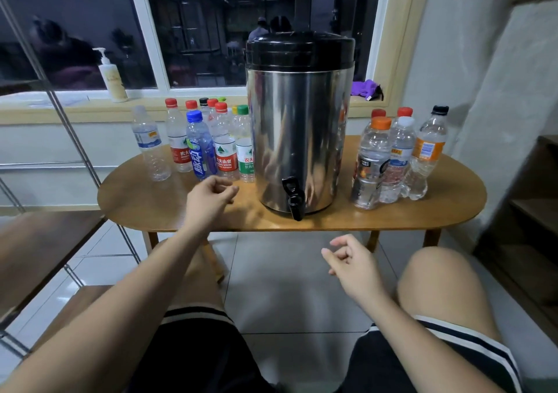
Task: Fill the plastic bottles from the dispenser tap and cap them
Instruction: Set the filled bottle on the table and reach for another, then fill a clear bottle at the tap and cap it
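Both hands are empty, fingers loosely curled — left hand (211, 194) hovers near the blue-capped clear plastic bottle (200, 148) at ten o'clock from the black tap (293, 197) of the steel dispenser (302, 120), right hand (350, 261) at six — the bottle, probably light and crushable, wants a gentle grip round its label

The dispenser (299, 133) stands mid-bench (453, 211), bottles (199, 142) on its left, more bottles (395, 160) on its right.

I see the steel dispenser (299, 133), black-lidded, standing upright mid-desk (332, 223), its black tap (293, 197) low on the side facing me. A cluster of capped bottles (199, 148) stands upright to its left, and five more bottles (392, 157) to its right.
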A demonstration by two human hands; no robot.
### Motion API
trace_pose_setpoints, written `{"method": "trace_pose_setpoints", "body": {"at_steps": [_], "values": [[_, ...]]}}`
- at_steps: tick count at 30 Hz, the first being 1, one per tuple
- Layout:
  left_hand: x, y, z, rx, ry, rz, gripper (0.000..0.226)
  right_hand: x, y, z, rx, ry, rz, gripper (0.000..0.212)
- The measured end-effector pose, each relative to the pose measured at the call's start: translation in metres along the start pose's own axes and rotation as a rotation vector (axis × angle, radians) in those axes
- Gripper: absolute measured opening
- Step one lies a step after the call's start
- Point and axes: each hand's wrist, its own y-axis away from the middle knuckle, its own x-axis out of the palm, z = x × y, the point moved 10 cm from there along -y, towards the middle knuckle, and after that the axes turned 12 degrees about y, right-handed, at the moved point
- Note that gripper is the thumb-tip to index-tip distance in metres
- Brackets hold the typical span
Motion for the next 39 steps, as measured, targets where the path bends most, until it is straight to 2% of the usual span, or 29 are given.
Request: {"method": "trace_pose_setpoints", "body": {"at_steps": [4, 8, 13, 18, 20, 24, 29, 32, 35, 37, 39], "values": [[-0.034, -0.048, -0.019, 0.058, -0.056, -0.133, 0.026, 0.013, 0.004, 0.002, 0.009, 0.036, 0.085, 0.016], [-0.077, -0.097, -0.013, 0.001, -0.049, -0.231, 0.033, 0.02, 0.005, 0.005, 0.011, 0.059, 0.096, 0.018], [-0.143, -0.13, -0.016, -0.013, -0.078, -0.463, 0.045, 0.031, 0.004, 0.008, -0.017, 0.146, 0.126, 0.02], [-0.192, -0.157, -0.022, 0.019, -0.155, -0.61, 0.079, 0.036, 0.001, 0.007, 0.001, 0.17, 0.143, 0.021], [-0.192, -0.168, -0.023, 0.008, -0.15, -0.596, 0.089, 0.037, 0.0, 0.007, 0.007, 0.166, 0.138, 0.021], [-0.176, -0.19, -0.004, -0.072, -0.072, -0.45, 0.105, 0.043, -0.002, 0.007, 0.011, 0.174, 0.156, 0.022], [-0.173, -0.198, 0.018, -0.137, -0.125, -0.448, 0.096, 0.048, -0.002, 0.01, 0.005, 0.164, 0.165, 0.021], [-0.176, -0.202, 0.031, -0.193, -0.172, -0.474, 0.105, 0.049, -0.003, 0.013, 0.009, 0.151, 0.17, 0.02], [-0.172, -0.204, 0.036, -0.225, -0.11, -0.445, 0.109, 0.051, -0.003, 0.013, 0.016, 0.132, 0.179, 0.02], [-0.169, -0.203, 0.038, -0.231, -0.063, -0.426, 0.103, 0.051, -0.004, 0.012, 0.016, 0.124, 0.18, 0.02], [-0.168, -0.202, 0.041, -0.234, -0.033, -0.429, 0.087, 0.053, -0.005, 0.012, 0.013, 0.12, 0.19, 0.019]]}}
